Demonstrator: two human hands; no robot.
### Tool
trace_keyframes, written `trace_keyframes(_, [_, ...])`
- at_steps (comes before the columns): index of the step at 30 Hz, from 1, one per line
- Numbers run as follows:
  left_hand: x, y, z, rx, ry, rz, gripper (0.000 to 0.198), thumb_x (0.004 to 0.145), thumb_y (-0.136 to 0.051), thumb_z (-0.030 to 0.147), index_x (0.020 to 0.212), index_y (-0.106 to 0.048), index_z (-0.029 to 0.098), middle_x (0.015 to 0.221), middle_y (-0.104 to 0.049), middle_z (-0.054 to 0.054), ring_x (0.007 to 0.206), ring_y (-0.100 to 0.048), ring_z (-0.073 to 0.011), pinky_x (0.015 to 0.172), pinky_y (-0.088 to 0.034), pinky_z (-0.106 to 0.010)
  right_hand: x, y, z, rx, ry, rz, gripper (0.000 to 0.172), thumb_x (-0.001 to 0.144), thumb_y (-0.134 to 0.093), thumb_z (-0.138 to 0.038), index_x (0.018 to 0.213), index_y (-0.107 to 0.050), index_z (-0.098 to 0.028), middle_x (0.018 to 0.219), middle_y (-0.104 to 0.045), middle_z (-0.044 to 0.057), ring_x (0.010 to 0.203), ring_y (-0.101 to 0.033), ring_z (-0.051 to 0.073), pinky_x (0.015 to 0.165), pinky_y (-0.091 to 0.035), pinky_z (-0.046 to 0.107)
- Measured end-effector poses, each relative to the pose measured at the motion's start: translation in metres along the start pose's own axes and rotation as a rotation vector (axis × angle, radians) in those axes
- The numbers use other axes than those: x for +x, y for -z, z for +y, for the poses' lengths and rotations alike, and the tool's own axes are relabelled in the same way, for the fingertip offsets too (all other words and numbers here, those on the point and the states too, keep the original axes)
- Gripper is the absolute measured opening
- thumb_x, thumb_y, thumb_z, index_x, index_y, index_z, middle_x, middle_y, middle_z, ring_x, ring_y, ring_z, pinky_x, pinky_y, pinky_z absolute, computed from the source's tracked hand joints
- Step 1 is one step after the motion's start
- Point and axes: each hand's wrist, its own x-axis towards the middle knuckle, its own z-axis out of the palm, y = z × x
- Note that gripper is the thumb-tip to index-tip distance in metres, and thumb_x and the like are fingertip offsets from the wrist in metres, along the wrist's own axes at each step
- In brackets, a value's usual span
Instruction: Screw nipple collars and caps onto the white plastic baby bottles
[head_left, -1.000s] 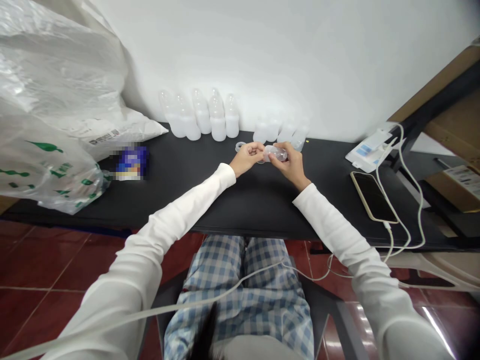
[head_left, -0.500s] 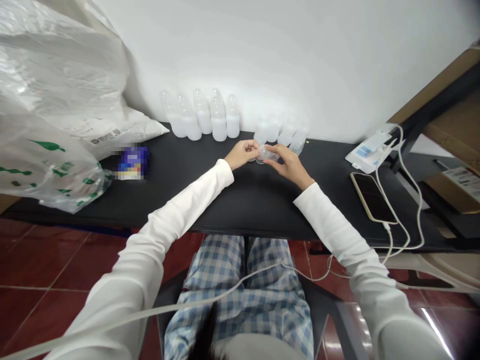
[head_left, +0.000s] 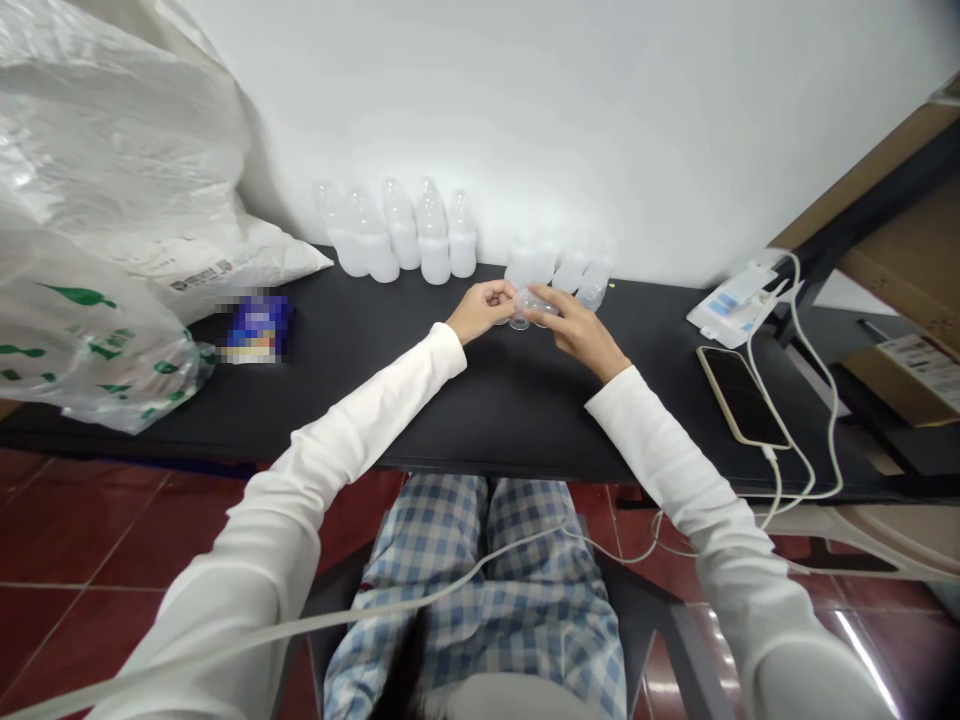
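My left hand and my right hand meet over the middle of the black table. Between their fingertips sits a small clear plastic piece, pinched from both sides. Just behind the hands lie a few clear bottles on their sides. A row of several upright white bottles with clear caps stands against the wall further back.
Large plastic bags fill the table's left end, with a blue packet beside them. A phone on a white cable and a white box lie at the right. Cardboard boxes sit on a shelf at far right.
The clear piece was turned in my fingers and both hands shifted slightly left and down toward the table. The ring seen lying behind my left hand is no longer visible.
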Motion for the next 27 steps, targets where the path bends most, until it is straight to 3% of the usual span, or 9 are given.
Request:
trace_keyframes(2, [-0.002,-0.003,0.000,-0.014,-0.005,0.048,0.011,0.080,-0.067,0.014,0.072,-0.062,0.017,0.060,-0.060,0.005,0.057,-0.054,-0.0072,0.061,-0.042,-0.020,0.001,-0.003,-0.004,0.053,-0.033,0.057,0.032,0.105,-0.046,-0.035,0.130,-0.065,-0.028,0.145,-0.063,0.013,0.135,-0.061,0.029,0.111,-0.054,0.052])
trace_keyframes(6, [-0.007,-0.014,-0.001,-0.046,-0.022,0.148,0.018,0.085,-0.068,0.019,0.070,-0.058,0.018,0.064,-0.057,0.005,0.063,-0.054,-0.0085,0.066,-0.045,-0.022,0.004,-0.015,-0.009,0.188,-0.213,0.195,0.058,0.096,-0.058,-0.063,0.136,-0.054,-0.022,0.134,-0.065,0.016,0.123,-0.066,0.030,0.106,-0.056,0.052])
trace_keyframes(9, [-0.010,-0.018,0.000,-0.037,-0.054,0.188,0.021,0.087,-0.070,0.026,0.072,-0.058,0.019,0.070,-0.058,0.004,0.069,-0.055,-0.0100,0.071,-0.047,-0.023,0.004,-0.023,-0.011,0.287,-0.389,0.232,0.056,0.097,-0.049,-0.072,0.121,-0.057,-0.022,0.105,-0.071,0.008,0.088,-0.070,0.021,0.086,-0.061,0.041])
trace_keyframes(11, [-0.011,-0.019,0.000,-0.033,-0.070,0.173,0.025,0.087,-0.074,0.034,0.072,-0.059,0.020,0.073,-0.059,0.003,0.073,-0.056,-0.0115,0.075,-0.050,-0.025,0.005,-0.028,-0.010,0.369,-0.460,0.234,0.053,0.096,-0.047,-0.074,0.107,-0.057,-0.024,0.082,-0.066,0.000,0.068,-0.064,0.015,0.071,-0.060,0.034])
trace_keyframes(13, [-0.012,-0.018,0.000,-0.044,-0.075,0.155,0.030,0.087,-0.076,0.041,0.073,-0.059,0.021,0.073,-0.059,0.002,0.073,-0.056,-0.0126,0.077,-0.051,-0.027,0.006,-0.031,-0.009,0.458,-0.505,0.254,0.051,0.094,-0.051,-0.075,0.100,-0.055,-0.025,0.073,-0.060,-0.004,0.060,-0.060,0.013,0.061,-0.056,0.029])
trace_keyframes(15, [-0.011,-0.018,-0.002,-0.062,-0.071,0.159,0.033,0.087,-0.076,0.044,0.072,-0.058,0.021,0.071,-0.057,0.002,0.071,-0.055,-0.0125,0.075,-0.050,-0.027,0.006,-0.034,-0.008,0.521,-0.529,0.266,0.052,0.090,-0.056,-0.076,0.100,-0.054,-0.025,0.073,-0.062,-0.004,0.059,-0.062,0.013,0.057,-0.054,0.027])
trace_keyframes(22, [-0.013,-0.023,-0.008,-0.055,-0.075,0.239,0.032,0.090,-0.075,0.040,0.071,-0.058,0.020,0.069,-0.058,0.003,0.069,-0.056,-0.0115,0.073,-0.048,-0.026,0.004,-0.040,-0.009,0.482,-0.499,0.222,0.057,0.094,-0.048,-0.077,0.117,-0.054,-0.025,0.075,-0.070,-0.001,0.066,-0.069,0.018,0.067,-0.059,0.033])
trace_keyframes(27, [-0.014,-0.024,-0.005,-0.004,-0.124,0.287,0.035,0.090,-0.073,0.047,0.073,-0.058,0.020,0.069,-0.059,0.003,0.067,-0.052,-0.0110,0.070,-0.045,-0.025,0.004,-0.039,-0.012,0.323,-0.434,0.262,0.063,0.094,-0.049,-0.077,0.127,-0.054,-0.023,0.094,-0.073,0.007,0.082,-0.072,0.023,0.081,-0.062,0.043])
